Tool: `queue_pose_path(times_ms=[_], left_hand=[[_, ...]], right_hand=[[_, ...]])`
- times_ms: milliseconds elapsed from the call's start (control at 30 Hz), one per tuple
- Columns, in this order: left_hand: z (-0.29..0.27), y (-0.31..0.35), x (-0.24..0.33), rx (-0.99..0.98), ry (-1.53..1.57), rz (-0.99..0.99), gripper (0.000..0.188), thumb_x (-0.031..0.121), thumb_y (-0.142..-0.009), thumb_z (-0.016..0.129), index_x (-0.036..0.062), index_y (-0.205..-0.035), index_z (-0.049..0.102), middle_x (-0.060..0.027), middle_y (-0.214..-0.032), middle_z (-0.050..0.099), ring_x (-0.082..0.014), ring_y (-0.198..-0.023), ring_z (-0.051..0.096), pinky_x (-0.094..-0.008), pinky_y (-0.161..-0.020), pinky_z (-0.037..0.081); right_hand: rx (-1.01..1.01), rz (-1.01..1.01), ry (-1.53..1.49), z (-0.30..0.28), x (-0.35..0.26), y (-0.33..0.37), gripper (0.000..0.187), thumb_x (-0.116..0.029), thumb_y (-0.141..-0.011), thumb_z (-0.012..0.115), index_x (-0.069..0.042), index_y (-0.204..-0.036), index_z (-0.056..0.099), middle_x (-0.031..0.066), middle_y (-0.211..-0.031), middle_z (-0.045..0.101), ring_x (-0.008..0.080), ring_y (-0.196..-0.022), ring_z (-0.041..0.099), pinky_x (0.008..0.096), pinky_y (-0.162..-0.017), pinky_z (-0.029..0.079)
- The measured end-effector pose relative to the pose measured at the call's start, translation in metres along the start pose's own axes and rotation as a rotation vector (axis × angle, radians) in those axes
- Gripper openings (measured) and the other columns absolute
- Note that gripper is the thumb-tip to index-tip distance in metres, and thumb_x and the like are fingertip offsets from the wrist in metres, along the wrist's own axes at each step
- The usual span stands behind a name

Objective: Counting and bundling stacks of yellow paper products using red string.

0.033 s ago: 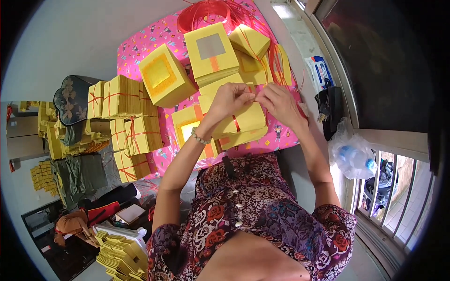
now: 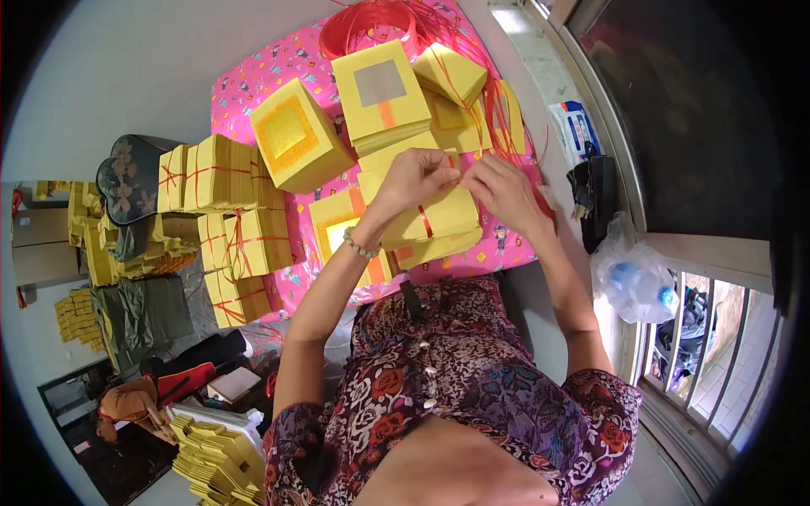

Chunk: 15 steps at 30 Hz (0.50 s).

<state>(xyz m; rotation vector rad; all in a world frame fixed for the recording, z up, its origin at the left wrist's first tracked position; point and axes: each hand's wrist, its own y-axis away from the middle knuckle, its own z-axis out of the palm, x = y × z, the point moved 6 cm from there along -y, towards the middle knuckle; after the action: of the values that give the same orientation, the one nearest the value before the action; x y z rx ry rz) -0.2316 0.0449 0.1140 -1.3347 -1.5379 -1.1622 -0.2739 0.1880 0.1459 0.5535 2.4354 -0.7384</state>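
A stack of yellow joss paper (image 2: pixel 443 212) lies on the pink patterned cloth in front of me. Around its near side runs a red plastic strip (image 2: pixel 425 222). Over the top of this stack, my left hand (image 2: pixel 417 180) and my right hand (image 2: pixel 503 191) meet with fingertips pinched close together. Both seem to grip ends of the red strip, though the fingers mostly hide it. A bracelet of pale beads circles my left wrist. Beyond my hands stands a taller yellow paper stack (image 2: pixel 413 105), and a block with a gold square (image 2: pixel 291 135) leans to its left.
Tied bundles of yellow paper (image 2: pixel 221 173) are piled at the left of the pink cloth (image 2: pixel 232 93). A coil of red strip (image 2: pixel 327 40) lies at the far edge. Along the right are a barred window, keys (image 2: pixel 582 198) and a bagged bottle (image 2: pixel 634 282). A person bends at lower left.
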Motion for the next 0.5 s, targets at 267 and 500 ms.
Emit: queue_pose_path(times_ms=[267,500], left_hand=[[0.000,0.005,0.006,0.006,0.003,0.002,0.006,0.001,-0.079,0.059,0.0003,-0.073,0.061,-0.0017,-0.068,0.063,-0.0064,-0.066,0.060,-0.0225,-0.060,0.047],[0.007,0.020,0.043,0.101,-0.642,0.487,0.015,-0.003,-0.070,0.060,0.0067,-0.082,0.060,-0.0070,-0.072,0.060,-0.0206,-0.063,0.059,-0.0314,-0.057,0.048]], right_hand=[[0.005,0.058,-0.070,-0.015,-0.025,0.016,0.013,-0.016,-0.077,0.067,-0.005,-0.081,0.062,0.0059,-0.080,0.055,0.0237,-0.080,0.056,0.0323,-0.068,0.046],[0.095,0.371,-0.458,-0.018,0.007,0.002,0.010,-0.007,-0.080,0.063,-0.003,-0.088,0.063,0.0066,-0.085,0.060,0.0160,-0.080,0.057,0.0269,-0.068,0.045]])
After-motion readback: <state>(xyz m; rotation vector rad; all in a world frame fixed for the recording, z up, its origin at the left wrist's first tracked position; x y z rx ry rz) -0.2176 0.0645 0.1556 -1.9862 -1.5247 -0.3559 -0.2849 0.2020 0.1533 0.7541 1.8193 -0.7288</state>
